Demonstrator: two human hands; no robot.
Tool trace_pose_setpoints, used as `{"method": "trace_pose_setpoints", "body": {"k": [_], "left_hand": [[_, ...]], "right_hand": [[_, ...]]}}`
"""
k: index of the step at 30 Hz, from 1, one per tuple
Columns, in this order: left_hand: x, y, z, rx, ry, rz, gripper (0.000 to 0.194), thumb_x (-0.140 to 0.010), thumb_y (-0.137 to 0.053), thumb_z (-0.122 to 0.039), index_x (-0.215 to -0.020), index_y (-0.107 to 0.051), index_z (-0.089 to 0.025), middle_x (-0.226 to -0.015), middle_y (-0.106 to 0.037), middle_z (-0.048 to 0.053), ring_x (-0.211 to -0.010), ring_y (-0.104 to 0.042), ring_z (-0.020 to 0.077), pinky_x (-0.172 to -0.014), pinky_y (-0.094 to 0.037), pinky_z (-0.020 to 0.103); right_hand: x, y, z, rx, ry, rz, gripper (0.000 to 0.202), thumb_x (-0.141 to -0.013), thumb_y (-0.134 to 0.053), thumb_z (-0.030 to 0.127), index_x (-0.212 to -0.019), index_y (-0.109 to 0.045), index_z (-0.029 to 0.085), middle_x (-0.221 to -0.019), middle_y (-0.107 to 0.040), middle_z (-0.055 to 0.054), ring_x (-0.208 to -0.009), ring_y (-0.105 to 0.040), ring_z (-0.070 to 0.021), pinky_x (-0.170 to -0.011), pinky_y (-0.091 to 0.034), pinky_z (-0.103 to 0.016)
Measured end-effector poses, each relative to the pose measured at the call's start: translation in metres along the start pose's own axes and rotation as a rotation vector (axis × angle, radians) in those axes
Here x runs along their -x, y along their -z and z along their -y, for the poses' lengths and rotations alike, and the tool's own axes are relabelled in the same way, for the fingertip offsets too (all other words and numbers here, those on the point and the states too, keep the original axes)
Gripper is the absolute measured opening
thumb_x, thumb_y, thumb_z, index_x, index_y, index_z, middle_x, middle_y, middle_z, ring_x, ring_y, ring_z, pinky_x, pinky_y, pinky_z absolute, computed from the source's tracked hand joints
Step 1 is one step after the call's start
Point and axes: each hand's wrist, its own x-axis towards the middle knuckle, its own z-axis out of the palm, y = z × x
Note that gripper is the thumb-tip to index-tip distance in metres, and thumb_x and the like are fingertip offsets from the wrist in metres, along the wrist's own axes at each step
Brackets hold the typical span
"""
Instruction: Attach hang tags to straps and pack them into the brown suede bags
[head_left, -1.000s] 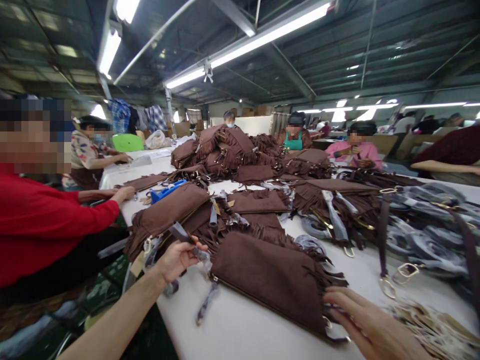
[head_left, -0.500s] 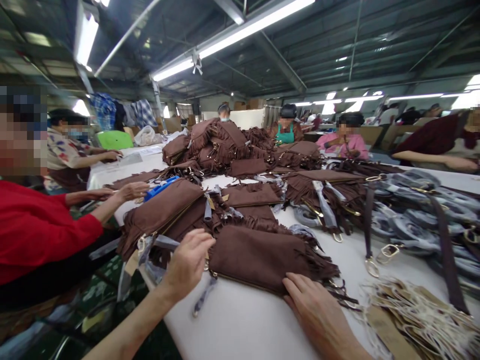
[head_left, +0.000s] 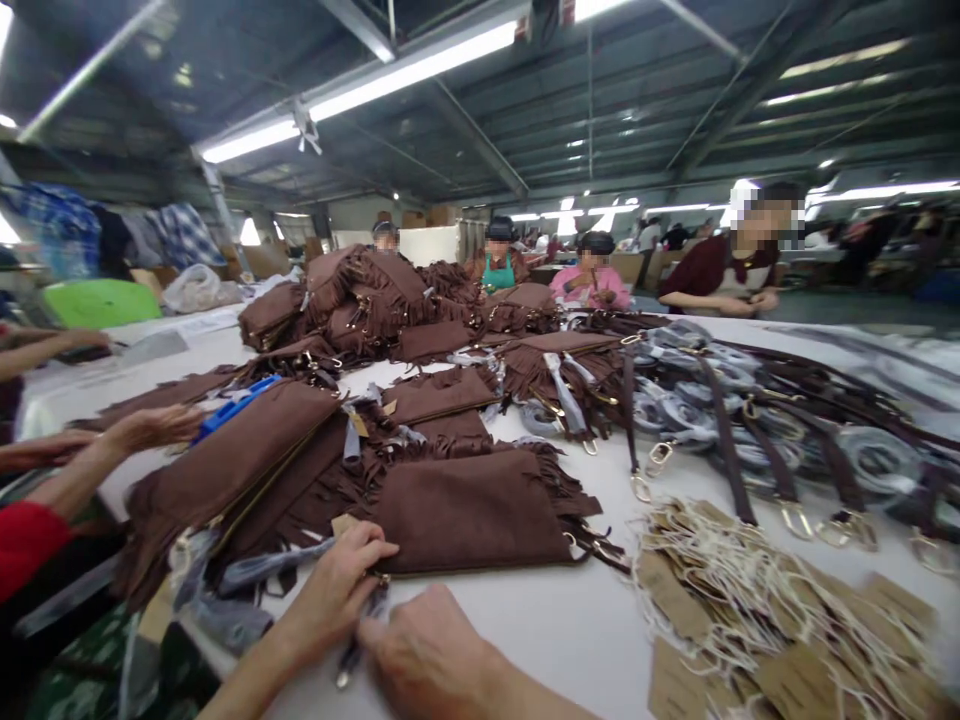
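Note:
A brown fringed bag [head_left: 472, 510] lies flat on the white table [head_left: 525, 640], its zipper edge toward me. My left hand [head_left: 337, 580] is at the bag's lower left corner, its fingers closed near the zipper end. Just right of it, my right hand [head_left: 427, 640] is curled beside the wrapped zipper pull [head_left: 351, 660], which hangs from that corner. What my fingertips pinch is hidden or too small to make out.
More brown bags [head_left: 247, 430] are piled left and behind. Tan tags with white strings [head_left: 720, 600] lie at right, near wrapped straps [head_left: 675, 400] with metal clasps. A co-worker's hand [head_left: 157, 425] is by a blue object [head_left: 236, 405]. Other people sit behind.
My right hand has moved left from the bag's front edge to its left corner and curled. My left hand has lowered there. The view has turned right, showing more tags and straps.

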Motion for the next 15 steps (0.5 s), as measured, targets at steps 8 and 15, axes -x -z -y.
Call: {"method": "trace_pose_setpoints", "body": {"k": [8, 15], "left_hand": [[-0.005, -0.002, 0.016, 0.006, 0.005, 0.016, 0.031, -0.076, -0.052, -0.015, -0.098, -0.07, -0.026, -0.107, -0.065, 0.006, -0.103, -0.059, 0.0244, -0.093, -0.047, 0.034], [0.002, -0.011, 0.043, -0.089, -0.086, -0.134, 0.021, -0.077, -0.059, -0.032, -0.093, -0.072, -0.033, -0.108, -0.07, 0.003, -0.099, -0.065, 0.0273, -0.087, -0.054, 0.033]], "right_hand": [[-0.022, 0.004, -0.016, 0.016, 0.041, 0.025, 0.008, -0.093, -0.053, 0.02, -0.087, -0.058, 0.02, -0.082, -0.075, -0.001, -0.066, -0.071, -0.018, -0.049, -0.049, -0.024], [0.082, 0.025, -0.086, 0.094, -0.333, 0.133, 0.009, -0.09, -0.06, 0.029, -0.089, -0.062, 0.02, -0.08, -0.076, -0.006, -0.072, -0.074, -0.0255, -0.056, -0.052, -0.029]]}}
